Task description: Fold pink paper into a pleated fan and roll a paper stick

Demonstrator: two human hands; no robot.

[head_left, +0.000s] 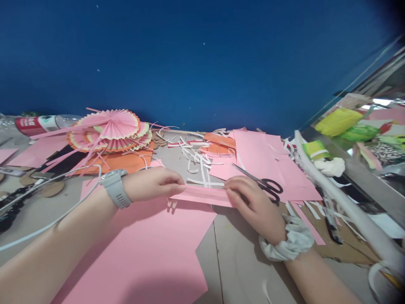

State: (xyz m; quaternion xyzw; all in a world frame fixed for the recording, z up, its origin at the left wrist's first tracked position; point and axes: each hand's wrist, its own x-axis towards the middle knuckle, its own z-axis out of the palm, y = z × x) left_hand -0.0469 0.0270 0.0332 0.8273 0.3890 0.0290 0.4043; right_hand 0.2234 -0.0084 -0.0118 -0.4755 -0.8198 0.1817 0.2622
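A narrow folded strip of pink paper (202,194) stretches between my two hands, a little above the table. My left hand (155,183), with a grey watch on the wrist, pinches its left end. At the right end, my right hand (253,202) grips the strip between thumb and fingers; a pale scrunchie circles that wrist. Under my left arm lies a large pink paper sheet (152,253) with a notched right edge. Black-handled scissors (268,185) rest just beyond my right hand, partly on more pink sheets (262,160).
Pleated pink paper rosettes (110,124) sit at the back left beside a plastic bottle (41,124). White paper scraps (196,156) litter the back middle. On the right are a utility knife (333,226), cardboard (351,247) and a white tube (341,198). A blue wall (190,63) rises behind.
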